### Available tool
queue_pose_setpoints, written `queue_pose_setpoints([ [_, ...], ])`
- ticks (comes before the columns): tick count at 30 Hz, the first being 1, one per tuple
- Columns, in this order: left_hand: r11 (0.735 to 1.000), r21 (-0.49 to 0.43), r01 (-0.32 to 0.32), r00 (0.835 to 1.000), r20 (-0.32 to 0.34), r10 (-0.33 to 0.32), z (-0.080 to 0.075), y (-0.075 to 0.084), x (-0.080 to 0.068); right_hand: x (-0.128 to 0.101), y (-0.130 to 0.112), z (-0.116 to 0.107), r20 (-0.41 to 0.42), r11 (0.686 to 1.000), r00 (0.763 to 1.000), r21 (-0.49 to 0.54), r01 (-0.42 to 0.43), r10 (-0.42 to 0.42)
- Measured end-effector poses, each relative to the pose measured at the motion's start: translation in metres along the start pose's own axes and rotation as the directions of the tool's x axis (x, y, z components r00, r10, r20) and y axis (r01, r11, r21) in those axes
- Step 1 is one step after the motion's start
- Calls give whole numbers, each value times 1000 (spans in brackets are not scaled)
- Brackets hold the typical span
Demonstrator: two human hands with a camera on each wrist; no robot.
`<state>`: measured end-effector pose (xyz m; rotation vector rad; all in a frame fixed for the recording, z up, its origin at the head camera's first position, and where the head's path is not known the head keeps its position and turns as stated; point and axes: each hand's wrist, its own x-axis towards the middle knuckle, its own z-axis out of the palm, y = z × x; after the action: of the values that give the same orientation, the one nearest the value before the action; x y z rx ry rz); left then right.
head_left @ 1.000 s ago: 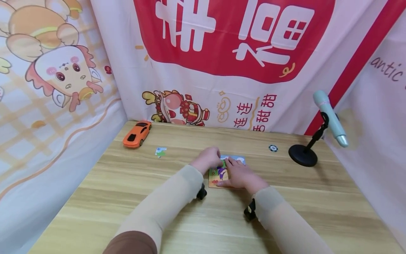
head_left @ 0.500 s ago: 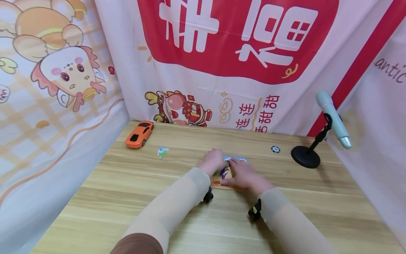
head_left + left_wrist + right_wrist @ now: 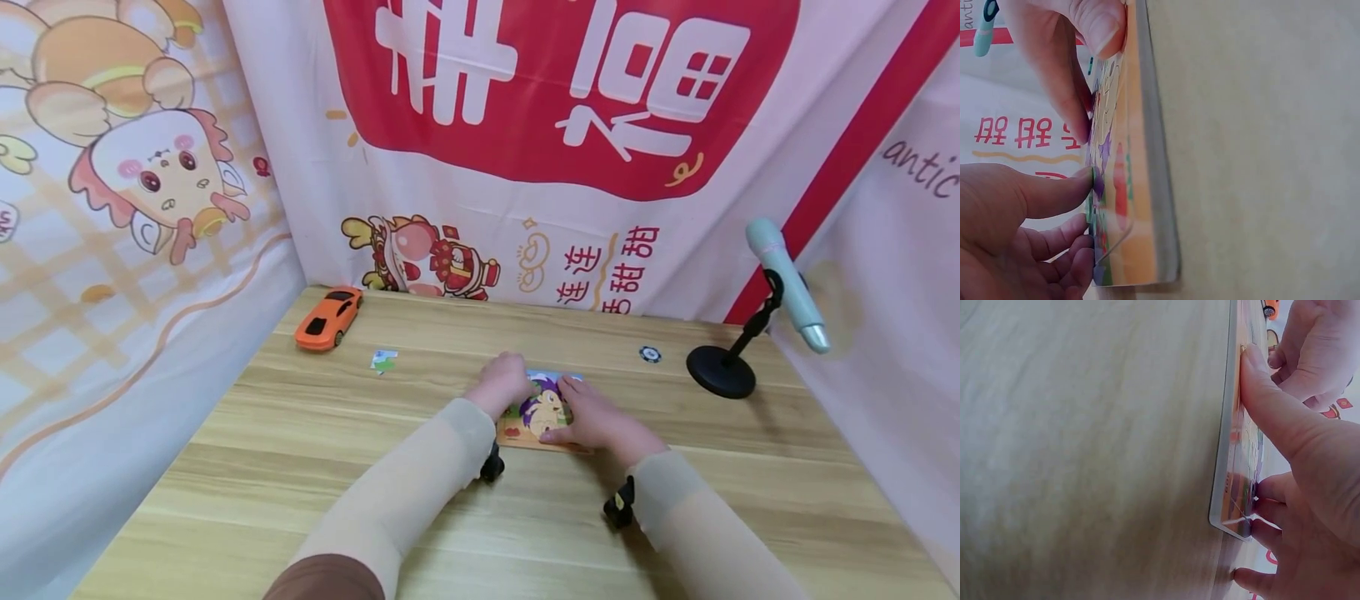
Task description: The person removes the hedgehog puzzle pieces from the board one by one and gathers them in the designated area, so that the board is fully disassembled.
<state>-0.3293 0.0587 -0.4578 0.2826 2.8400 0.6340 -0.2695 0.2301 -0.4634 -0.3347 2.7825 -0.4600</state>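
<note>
A jigsaw puzzle [image 3: 546, 414] with a purple-haired cartoon figure lies flat in its tray at the middle of the wooden table. My left hand [image 3: 501, 385] is over its left part, fingers curled. Thumb and finger of the left hand [image 3: 1029, 219] appear to pinch a green-edged puzzle piece [image 3: 1090, 209] at the puzzle's surface. My right hand [image 3: 598, 419] rests over the right side, its fingers spread. In the right wrist view, the right thumb [image 3: 1266, 394] presses near the tray's front edge and the other fingertips touch its far right part.
Loose puzzle pieces [image 3: 384, 361] lie to the left, near an orange toy car [image 3: 328, 319]. At the back right are a round chip [image 3: 650, 354] and a light-blue microphone [image 3: 787, 279] on a black stand [image 3: 722, 371]. Printed cloth [image 3: 450, 200] hangs behind the table.
My right hand has slid rightward on the puzzle, uncovering more of the cartoon figure. My left hand has shifted slightly over the left part. The view has turned a little.
</note>
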Motion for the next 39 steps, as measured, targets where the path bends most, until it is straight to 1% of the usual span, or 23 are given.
queue_pose_setpoints([
  [4,996,-91,0,1000,-13,-1,0,-2,-1,-1,0,0,-12,1000,1000,23,-2,2],
  [7,983,-184,-11,1000,-13,8,0,-5,-1,-2,-1,0,-20,999,1000,46,-4,5],
  [9,967,-255,-15,1000,-14,12,1,-8,0,-2,-2,0,-21,999,1000,54,-7,8],
  [12,931,-364,-14,1000,-15,9,2,-13,3,-1,-2,0,-17,998,1000,55,-11,12],
  [15,904,-427,-9,1000,-14,4,3,-16,6,-1,-2,0,-12,998,1000,55,-15,16],
  [17,899,-438,-7,1000,-15,0,3,-16,7,-2,-3,-1,-18,998,1000,66,-6,7],
  [19,902,-433,-3,1000,-17,-5,2,-15,7,-2,-3,-1,-22,997,1000,72,12,-10],
  [23,920,-391,10,1000,-9,-15,1,-12,8,-3,-3,-1,-22,995,998,80,54,-52],
  [27,936,-352,28,1000,14,-25,0,-10,11,-3,-3,-2,-23,991,996,96,91,-89],
  [33,941,-333,56,998,46,-43,-1,-8,14,-4,-3,-1,-30,986,991,99,135,-133],
  [37,942,-333,52,998,45,-40,0,-9,14,-4,-1,-1,-36,980,988,124,153,-150],
  [39,937,-346,54,998,45,-41,-1,-9,13,-4,1,-1,-40,977,986,132,166,-162],
])
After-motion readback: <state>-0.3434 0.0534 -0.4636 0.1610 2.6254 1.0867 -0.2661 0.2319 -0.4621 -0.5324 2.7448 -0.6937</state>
